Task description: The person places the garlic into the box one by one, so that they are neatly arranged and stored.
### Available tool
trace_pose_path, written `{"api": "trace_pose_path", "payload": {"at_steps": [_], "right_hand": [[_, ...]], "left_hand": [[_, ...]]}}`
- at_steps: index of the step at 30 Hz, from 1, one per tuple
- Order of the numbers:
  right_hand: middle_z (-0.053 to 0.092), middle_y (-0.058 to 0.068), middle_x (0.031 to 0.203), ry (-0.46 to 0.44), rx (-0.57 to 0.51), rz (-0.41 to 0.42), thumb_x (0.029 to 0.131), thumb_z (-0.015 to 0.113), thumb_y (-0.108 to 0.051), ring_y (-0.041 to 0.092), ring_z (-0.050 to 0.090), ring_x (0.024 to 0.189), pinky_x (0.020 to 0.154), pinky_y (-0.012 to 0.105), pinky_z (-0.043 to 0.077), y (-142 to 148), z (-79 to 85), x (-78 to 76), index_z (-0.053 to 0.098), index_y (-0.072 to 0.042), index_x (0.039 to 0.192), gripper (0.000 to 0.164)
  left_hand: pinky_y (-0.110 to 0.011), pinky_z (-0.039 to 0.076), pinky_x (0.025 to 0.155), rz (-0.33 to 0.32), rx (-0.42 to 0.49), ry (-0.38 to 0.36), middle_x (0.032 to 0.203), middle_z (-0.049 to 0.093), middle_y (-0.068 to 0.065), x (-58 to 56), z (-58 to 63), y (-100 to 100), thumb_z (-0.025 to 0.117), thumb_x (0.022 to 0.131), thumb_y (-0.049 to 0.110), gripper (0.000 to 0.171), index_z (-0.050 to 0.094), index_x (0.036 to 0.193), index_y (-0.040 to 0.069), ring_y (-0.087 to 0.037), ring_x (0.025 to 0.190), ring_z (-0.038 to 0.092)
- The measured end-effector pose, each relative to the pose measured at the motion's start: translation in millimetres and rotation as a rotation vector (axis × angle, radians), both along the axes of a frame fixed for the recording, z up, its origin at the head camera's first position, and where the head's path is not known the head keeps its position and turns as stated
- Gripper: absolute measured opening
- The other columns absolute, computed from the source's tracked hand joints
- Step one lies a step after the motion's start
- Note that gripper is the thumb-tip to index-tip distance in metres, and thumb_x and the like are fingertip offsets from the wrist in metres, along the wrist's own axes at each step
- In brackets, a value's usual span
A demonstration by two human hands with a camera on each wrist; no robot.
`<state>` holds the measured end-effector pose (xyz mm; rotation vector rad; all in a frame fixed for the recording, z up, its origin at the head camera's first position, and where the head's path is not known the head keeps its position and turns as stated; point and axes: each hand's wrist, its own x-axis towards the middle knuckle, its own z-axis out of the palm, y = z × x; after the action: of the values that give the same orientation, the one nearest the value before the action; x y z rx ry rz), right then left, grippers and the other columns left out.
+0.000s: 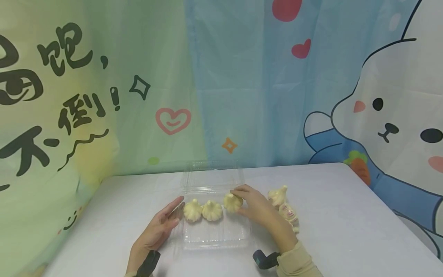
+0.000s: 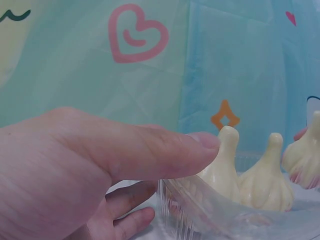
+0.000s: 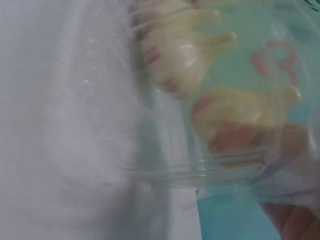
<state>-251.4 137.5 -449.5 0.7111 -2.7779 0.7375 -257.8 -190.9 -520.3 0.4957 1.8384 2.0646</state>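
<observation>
A clear plastic clamshell box (image 1: 216, 243) lies with its lid (image 1: 212, 177) raised at the back. Two pale garlic bulbs, a left one (image 1: 192, 211) and a middle one (image 1: 212, 211), sit side by side in it, stems up. My right hand (image 1: 254, 204) pinches a third garlic bulb (image 1: 232, 202) at the right of this row, over the box. My left hand (image 1: 157, 227) lies along the box's left side with fingers extended; in the left wrist view its thumb (image 2: 170, 155) reaches over the rim. Through the clear wall, the right wrist view shows the held bulb (image 3: 235, 120).
Right of the box, beyond my right forearm, more garlic bulbs lie on the white table (image 1: 346, 231), one pale (image 1: 278, 196) and one with purplish marks (image 1: 288, 213). A printed curtain (image 1: 235, 96) hangs behind the table's back edge.
</observation>
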Motion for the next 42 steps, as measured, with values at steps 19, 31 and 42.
{"api": "trace_pose_path", "payload": {"at_steps": [19, 31, 42], "right_hand": [[0.061, 0.001, 0.123, -0.011, 0.066, -0.107, 0.072, 0.081, -0.015, 0.023, 0.060, 0.114, 0.096, 0.038, 0.051, -1, -12.3, -0.2, 0.064, -0.010, 0.122, 0.053], [0.064, 0.000, 0.116, 0.023, 0.051, -0.097, 0.070, 0.082, -0.016, 0.022, 0.063, 0.108, 0.091, 0.037, 0.053, -2, -12.9, 1.1, 0.067, -0.010, 0.118, 0.051], [0.067, 0.006, 0.119, -0.042, 0.061, -0.134, 0.068, 0.080, -0.010, 0.028, 0.060, 0.114, 0.099, 0.043, 0.049, -8, -9.6, -0.5, 0.068, -0.009, 0.114, 0.048]], "left_hand": [[-0.035, 0.007, 0.115, -0.021, 0.012, 0.003, 0.161, 0.010, -0.007, 1.2, -0.8, 1, 0.054, 0.088, 0.001, 0.071, 0.020, 0.151, 0.006, -0.028, 0.148, 0.004], [-0.034, 0.008, 0.115, -0.010, 0.007, 0.014, 0.161, 0.010, -0.009, 0.8, -2.7, 1, 0.055, 0.087, 0.002, 0.072, 0.022, 0.151, 0.007, -0.027, 0.148, 0.005], [-0.034, 0.008, 0.115, -0.009, 0.005, 0.014, 0.161, 0.009, -0.009, 0.3, 0.0, 1, 0.055, 0.088, 0.001, 0.072, 0.022, 0.151, 0.008, -0.029, 0.148, 0.004]]}}
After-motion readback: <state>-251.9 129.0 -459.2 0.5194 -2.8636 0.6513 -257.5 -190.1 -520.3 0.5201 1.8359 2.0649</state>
